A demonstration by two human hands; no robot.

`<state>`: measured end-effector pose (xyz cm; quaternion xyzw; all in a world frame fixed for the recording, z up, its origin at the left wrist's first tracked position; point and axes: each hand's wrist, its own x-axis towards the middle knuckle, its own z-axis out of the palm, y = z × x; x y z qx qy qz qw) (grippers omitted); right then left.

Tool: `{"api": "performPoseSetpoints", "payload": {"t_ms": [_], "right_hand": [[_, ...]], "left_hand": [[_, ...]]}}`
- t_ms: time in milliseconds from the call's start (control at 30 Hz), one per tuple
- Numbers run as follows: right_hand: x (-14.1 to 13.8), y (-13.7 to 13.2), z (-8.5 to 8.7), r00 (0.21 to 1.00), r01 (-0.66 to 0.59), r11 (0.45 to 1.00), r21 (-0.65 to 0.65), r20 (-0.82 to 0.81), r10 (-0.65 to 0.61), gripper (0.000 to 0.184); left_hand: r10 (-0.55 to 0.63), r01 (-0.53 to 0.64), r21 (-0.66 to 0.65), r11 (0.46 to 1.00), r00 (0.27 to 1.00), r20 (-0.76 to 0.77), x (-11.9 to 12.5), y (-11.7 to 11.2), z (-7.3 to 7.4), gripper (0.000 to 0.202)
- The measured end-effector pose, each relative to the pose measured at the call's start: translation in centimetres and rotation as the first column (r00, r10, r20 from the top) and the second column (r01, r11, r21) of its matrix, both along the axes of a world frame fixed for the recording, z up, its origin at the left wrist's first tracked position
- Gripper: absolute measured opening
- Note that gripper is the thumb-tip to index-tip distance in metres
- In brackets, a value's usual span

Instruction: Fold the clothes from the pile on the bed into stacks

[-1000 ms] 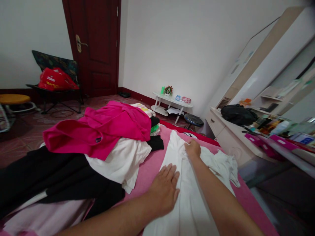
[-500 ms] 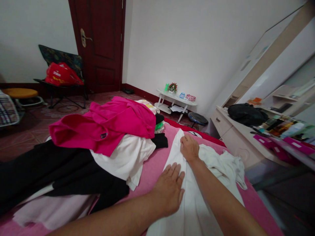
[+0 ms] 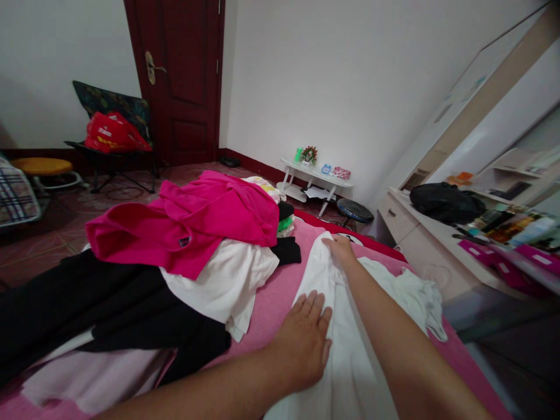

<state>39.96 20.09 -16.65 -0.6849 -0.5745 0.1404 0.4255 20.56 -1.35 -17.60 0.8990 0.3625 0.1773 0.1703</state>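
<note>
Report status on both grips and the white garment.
Left grip open, flat on white garment. Right grip touching its far end, hold unclear. Magenta garment to the left, apart from both.

door (image 3: 188, 81): dark red, upper left
folding chair (image 3: 105, 98): left, red plastic bag (image 3: 114, 134) on seat
stool (image 3: 44, 166): yellow top, far left
side table (image 3: 315, 171): centre, potted plant (image 3: 309, 154) on top
dressing table (image 3: 413, 239): right, black bag (image 3: 446, 203) on top

Home bedroom: heaped clothes (image 3: 219, 210) on pink bedcover (image 3: 263, 306), dresser (image 3: 405, 220) crowded with bottles (image 3: 510, 227), folding chair (image 3: 118, 100) beside door (image 3: 188, 76).
</note>
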Motion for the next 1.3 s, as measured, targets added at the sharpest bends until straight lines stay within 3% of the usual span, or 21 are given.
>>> {"api": "performPoseSetpoints", "payload": {"t_ms": [167, 400, 500, 600, 667, 733, 833, 933, 1033, 1167, 1300], "right_hand": [[0.2, 1.7, -0.6, 0.999, 0.043, 0.997, 0.057, -0.003, -0.043, 0.024], [-0.5, 2.1, -2.1, 0.948, 0.153, 0.988, 0.024, 0.277, -0.154, 0.018], [-1.5, 1.5, -1.7, 0.903, 0.205, 0.979, -0.011, 0.389, -0.185, 0.022], [-2.4, -0.2, -0.7, 0.864, 0.223, 0.975, 0.000, 0.462, -0.198, 0.038], [-2.5, -1.9, -0.3, 0.825, 0.177, 0.983, 0.051, 0.536, -0.177, 0.049], [-1.9, -3.8, -0.3, 0.762, 0.032, 0.999, 0.029, 0.646, -0.043, 0.052], [-0.3, -6.2, -0.8, 0.692, -0.131, 0.968, -0.215, 0.680, 0.244, 0.050], [0.7, -8.1, -1.0, 0.762, -0.096, 0.938, -0.332, 0.582, 0.284, 0.050], [0.1, -11.1, -0.3, 0.832, -0.132, 0.973, -0.190, 0.512, 0.212, 0.043], [-2.2, -18.9, 1.4, 0.885, -0.325, 0.945, 0.039, 0.366, 0.289, 0.039], [-4.9, -28.4, 2.6, 0.868, -0.453, 0.890, -0.046, 0.206, 0.452, 0.029]], "left_hand": [[-0.007, 0.007, -0.017, 1.000, 1.000, -0.008, 0.1, 0.1, 0.2, 0.059], [-0.009, 0.008, -0.040, 0.999, 1.000, -0.017, 0.3, 0.3, 0.0, 0.059], [0.002, -0.003, -0.030, 1.000, 1.000, -0.029, 0.2, 0.3, 0.0, 0.057], [0.012, -0.012, -0.023, 1.000, 0.999, -0.035, 0.2, 0.2, 0.1, 0.056], [0.012, -0.013, -0.011, 1.000, 0.999, -0.035, 0.2, 0.2, 0.1, 0.056], [0.015, -0.014, 0.009, 1.000, 0.999, -0.034, 0.2, 0.2, 0.0, 0.055], [0.022, -0.021, 0.061, 0.998, 0.999, -0.026, 0.2, 0.1, -0.4, 0.055], [0.042, -0.040, 0.114, 0.993, 0.999, -0.018, 0.1, 0.0, -0.7, 0.053], [0.047, -0.046, 0.136, 0.990, 0.999, -0.004, 0.1, 0.1, -0.7, 0.053], [0.039, -0.044, 0.142, 0.989, 0.999, 0.036, 0.0, 0.3, -0.6, 0.052], [0.037, -0.044, 0.141, 0.989, 0.998, 0.055, -0.2, 0.5, -0.7, 0.048]]}}
